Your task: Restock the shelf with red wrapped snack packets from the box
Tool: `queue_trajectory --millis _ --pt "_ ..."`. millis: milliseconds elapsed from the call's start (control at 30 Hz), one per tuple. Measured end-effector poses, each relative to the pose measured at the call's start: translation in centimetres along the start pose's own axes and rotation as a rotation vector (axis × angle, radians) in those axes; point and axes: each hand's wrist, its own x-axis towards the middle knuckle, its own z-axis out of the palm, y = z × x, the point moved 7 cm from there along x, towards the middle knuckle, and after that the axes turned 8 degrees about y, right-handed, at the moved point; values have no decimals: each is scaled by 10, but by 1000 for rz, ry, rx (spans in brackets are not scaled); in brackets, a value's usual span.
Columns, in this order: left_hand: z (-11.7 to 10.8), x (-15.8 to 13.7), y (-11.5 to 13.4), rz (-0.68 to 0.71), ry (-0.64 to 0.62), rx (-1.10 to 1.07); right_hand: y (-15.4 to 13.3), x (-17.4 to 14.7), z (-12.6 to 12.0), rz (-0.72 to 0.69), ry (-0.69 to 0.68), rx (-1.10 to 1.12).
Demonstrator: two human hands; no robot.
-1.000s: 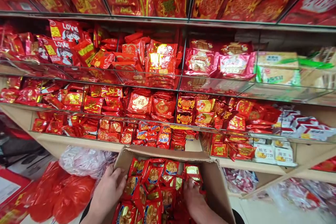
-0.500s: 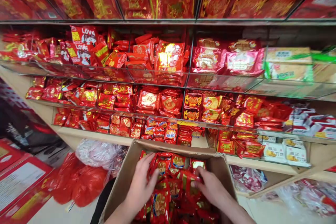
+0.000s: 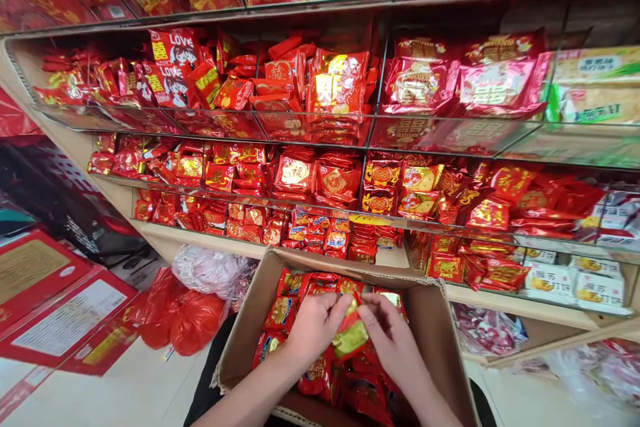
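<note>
An open cardboard box (image 3: 435, 320) stands low in front of me with several red snack packets (image 3: 280, 312) inside. Over its middle, my left hand (image 3: 317, 323) pinches the upper left edge of a red and gold packet (image 3: 350, 337). My right hand (image 3: 390, 327) grips the same packet from the other side, thumb and fingers closed. The packet is tilted, its shiny gold-green face partly covered by my fingers. Loose packets lie under and around both hands.
Beyond the box, glass-fronted shelves (image 3: 320, 210) hold many red packets; white packets (image 3: 545, 283) lie at the lower right. Red plastic bags (image 3: 197, 323) and a clear bag (image 3: 207, 270) sit on the floor at left, beside a red carton (image 3: 65, 313).
My hands, apart over the packets before, have come together and now hold one packet between them. The view has shifted, showing more floor at left.
</note>
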Motion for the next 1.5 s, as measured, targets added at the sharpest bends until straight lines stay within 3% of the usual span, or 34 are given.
queue_trajectory --millis 100,233,333,433,767,967,1067,1133,1233,1300,1400,1500 --pt "3 -3 4 -34 33 -122 -2 5 -2 -77 84 -136" --pt "11 -13 -14 -305 206 -504 7 9 -13 -19 293 -219" --pt "19 -16 -29 -422 263 -540 11 10 -13 -14 325 -283" --pt "14 -8 -30 -319 329 -423 9 9 -13 -41 360 -361" --pt "-3 11 -16 -95 217 -152 4 8 -15 -46 399 -315" --pt "1 13 -17 -131 186 -262 -4 3 -18 -44 438 -249" --pt "4 10 -20 -231 208 -381 -15 3 -27 -199 494 -353" --pt "11 4 -25 -447 158 -516 -32 1 -31 -481 523 -517" --pt "35 -16 -22 -869 -134 -879 -49 -11 -20 -945 334 -674" --pt "42 -23 -10 -976 -273 -1143 -48 -21 -13 -1084 149 -663" --pt "32 -15 -7 -884 -172 -1377 -44 -35 -9 -1066 24 -571" --pt "21 -7 -9 -736 -101 -1449 -35 -37 -14 -771 99 -362"
